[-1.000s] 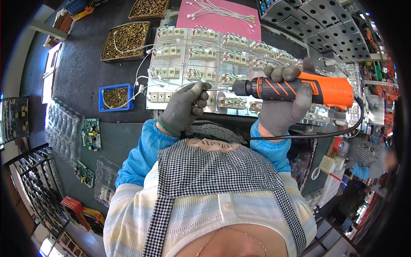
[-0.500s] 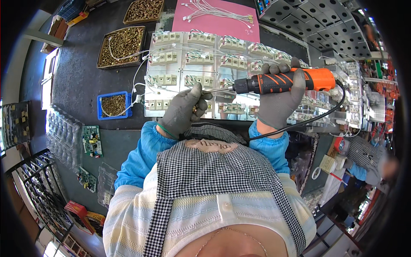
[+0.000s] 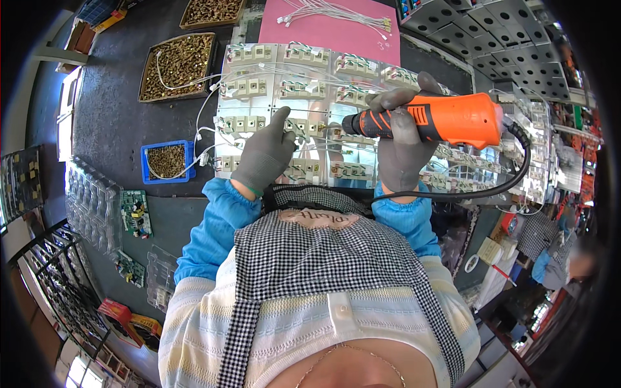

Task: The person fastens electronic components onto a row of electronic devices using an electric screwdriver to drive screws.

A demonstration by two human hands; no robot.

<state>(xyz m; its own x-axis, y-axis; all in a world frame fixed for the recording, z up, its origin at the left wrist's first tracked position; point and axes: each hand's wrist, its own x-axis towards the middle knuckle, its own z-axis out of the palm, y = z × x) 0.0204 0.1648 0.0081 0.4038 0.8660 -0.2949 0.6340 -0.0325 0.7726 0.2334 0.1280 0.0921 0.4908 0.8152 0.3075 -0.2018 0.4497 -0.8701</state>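
Screwdriver [image 3: 454, 119] above dark workshop bench [image 3: 113, 107].

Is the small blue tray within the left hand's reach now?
Probably yes: the blue tray is open-topped, and only terminal blocks and thin white cables seem to lie between it and the left hand.

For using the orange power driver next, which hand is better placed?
Right, probably: the right hand grips the orange power driver, which points toward the cream blocks. The left hand is over the blocks, with no tool visible.
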